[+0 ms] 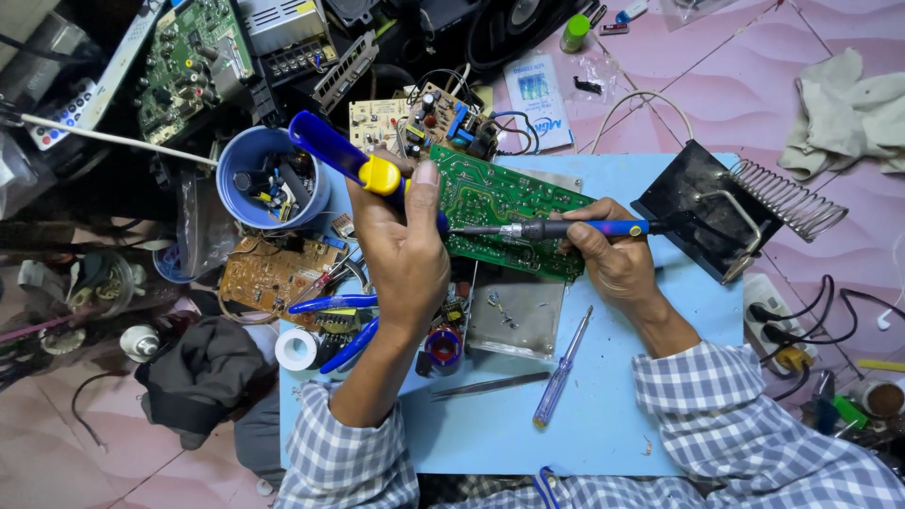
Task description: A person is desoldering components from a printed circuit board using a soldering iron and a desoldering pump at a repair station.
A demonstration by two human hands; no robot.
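Note:
My left hand [407, 253] grips a blue desoldering pump with a yellow button [351, 162], its nozzle end hidden behind my thumb against a green circuit board [509, 203]. My right hand [613, 256] holds a blue-handled soldering iron [556, 229], its tip pointing left and touching the board near my left thumb. The board lies tilted on a light blue work mat [603, 396], solder side up.
A black soldering iron stand with coil [731, 212] sits at the mat's right. A blue screwdriver [563, 369], tweezers [490, 385], pliers [335, 320], a tape roll [296, 349] and a metal plate [518, 316] lie nearby. A blue cup of parts [269, 179] and other boards crowd the left.

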